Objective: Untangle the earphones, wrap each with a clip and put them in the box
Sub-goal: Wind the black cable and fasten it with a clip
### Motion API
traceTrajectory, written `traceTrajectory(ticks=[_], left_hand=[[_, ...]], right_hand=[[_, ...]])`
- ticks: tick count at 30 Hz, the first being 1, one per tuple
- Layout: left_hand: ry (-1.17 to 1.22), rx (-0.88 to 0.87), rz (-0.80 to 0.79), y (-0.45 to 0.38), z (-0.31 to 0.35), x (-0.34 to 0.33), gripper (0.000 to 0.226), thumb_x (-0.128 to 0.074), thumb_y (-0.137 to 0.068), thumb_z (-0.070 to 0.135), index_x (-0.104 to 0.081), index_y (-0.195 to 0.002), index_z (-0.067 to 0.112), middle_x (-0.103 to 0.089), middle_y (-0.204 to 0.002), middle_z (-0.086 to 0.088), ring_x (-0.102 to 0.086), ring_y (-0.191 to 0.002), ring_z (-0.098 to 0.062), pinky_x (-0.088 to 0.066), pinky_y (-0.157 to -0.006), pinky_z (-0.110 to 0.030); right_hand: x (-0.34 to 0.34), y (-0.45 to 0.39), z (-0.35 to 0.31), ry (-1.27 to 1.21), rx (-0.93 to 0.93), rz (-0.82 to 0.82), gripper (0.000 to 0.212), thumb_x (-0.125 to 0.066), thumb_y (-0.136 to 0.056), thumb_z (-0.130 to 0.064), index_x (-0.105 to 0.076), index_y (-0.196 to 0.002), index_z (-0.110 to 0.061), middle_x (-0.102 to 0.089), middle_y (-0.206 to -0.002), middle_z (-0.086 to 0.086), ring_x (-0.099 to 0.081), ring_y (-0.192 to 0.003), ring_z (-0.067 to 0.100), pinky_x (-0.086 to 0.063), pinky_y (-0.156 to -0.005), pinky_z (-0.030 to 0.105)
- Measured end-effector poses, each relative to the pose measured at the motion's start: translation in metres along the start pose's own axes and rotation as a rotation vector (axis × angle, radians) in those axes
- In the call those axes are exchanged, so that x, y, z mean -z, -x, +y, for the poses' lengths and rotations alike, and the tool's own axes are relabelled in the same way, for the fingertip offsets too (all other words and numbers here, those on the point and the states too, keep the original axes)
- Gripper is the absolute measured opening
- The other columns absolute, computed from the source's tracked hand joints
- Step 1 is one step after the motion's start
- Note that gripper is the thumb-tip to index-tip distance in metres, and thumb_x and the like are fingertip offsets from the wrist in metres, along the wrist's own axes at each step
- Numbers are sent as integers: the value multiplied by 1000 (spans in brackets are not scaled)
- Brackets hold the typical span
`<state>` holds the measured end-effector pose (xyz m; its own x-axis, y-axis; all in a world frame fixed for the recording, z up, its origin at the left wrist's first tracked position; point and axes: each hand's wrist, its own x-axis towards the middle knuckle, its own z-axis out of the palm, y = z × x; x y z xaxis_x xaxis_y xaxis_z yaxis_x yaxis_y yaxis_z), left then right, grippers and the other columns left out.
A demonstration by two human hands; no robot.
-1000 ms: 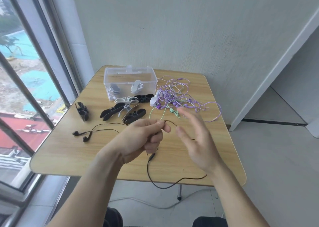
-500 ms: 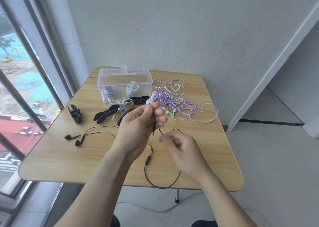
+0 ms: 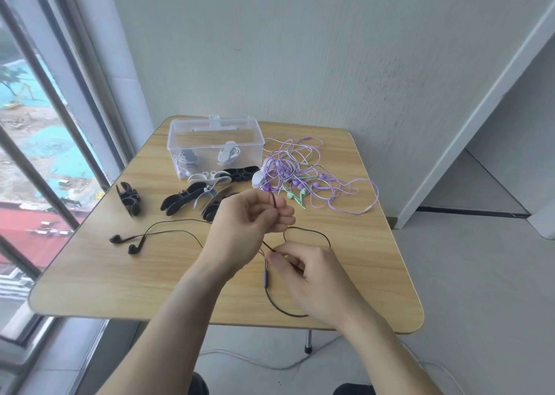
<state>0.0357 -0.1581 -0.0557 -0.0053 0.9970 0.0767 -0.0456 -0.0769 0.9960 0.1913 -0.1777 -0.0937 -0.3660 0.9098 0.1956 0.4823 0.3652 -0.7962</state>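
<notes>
Above the near half of the table [image 3: 90, 289], the left hand [image 3: 244, 229] pinches the black earphone cable [image 3: 309, 231] between thumb and forefinger, a short dark end poking up past the fingertips. Just below and to its right, the right hand [image 3: 315, 280] has its fingers curled around another stretch of the same cable, apparently gathering it into loops, though the fingers hide exactly how the cord runs between them. An inline remote [image 3: 266, 277] hangs between the two hands, and a slack loop droops over the table's near edge. From the left hand the cord trails left across the wood to the two black earbuds [image 3: 129, 243], which lie flat, well apart from the hands.

Beyond the hands lies a scatter of black and white clips [image 3: 192, 198], with one more black clip [image 3: 129, 199] off to the left. Behind them stands the clear box [image 3: 214, 130], open, with what look like two white clipped bundles already inside. To its right, a purple and green tangle of earphones [image 3: 300, 172] lies untouched.

By my reckoning the task is less than half done: two sets are boxed, the black set is freed but not yet wrapped or clipped, and the coloured tangle remains to be separated.
</notes>
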Motion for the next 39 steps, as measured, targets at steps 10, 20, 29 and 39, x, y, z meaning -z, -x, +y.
traceTrajectory(ticks=[10, 20, 29, 39], left_hand=[[-138, 40, -102, 10, -1, -10, 15, -61, -88, -13, -72, -88, -3, -78, -90, -4, -75, -89, -16, -59, -79, -25], [477, 339, 56, 2, 6, 2, 19, -45, -98, -9, -60, -102, 3, -66, -74, -4, -65, -63, -17, -55, -70, -28], [385, 212, 110, 1, 4, 5, 18, -56, -95, -3, -63, -111, -2, -76, -98, -7, -75, -92, -20, -55, -78, -19], [-376, -79, -68, 6, -8, 0, 28, -50, -94, -9, -69, -101, 11, -77, -87, 3, -73, -85, -9, -55, -84, -22]], right_hand=[[2, -1, -2, -67, 83, 141, 37, -67, -92, -23, -53, -61, -10, -35, -53, 5, -30, -53, 23, -27, -49, 30], [4, -4, 2, 33, -91, 366, 28, -70, -84, -15, -60, -58, -8, -43, -49, 8, -38, -53, 27, -36, -51, 35], [9, -3, 2, 47, -118, 160, 21, -68, -78, -13, -62, -59, -6, -46, -49, 7, -32, -53, 11, -35, -51, 27], [9, 2, -5, -218, 98, 169, 19, -68, -85, -16, -68, -66, -13, -51, -52, 7, -43, -50, 25, -36, -49, 32]])
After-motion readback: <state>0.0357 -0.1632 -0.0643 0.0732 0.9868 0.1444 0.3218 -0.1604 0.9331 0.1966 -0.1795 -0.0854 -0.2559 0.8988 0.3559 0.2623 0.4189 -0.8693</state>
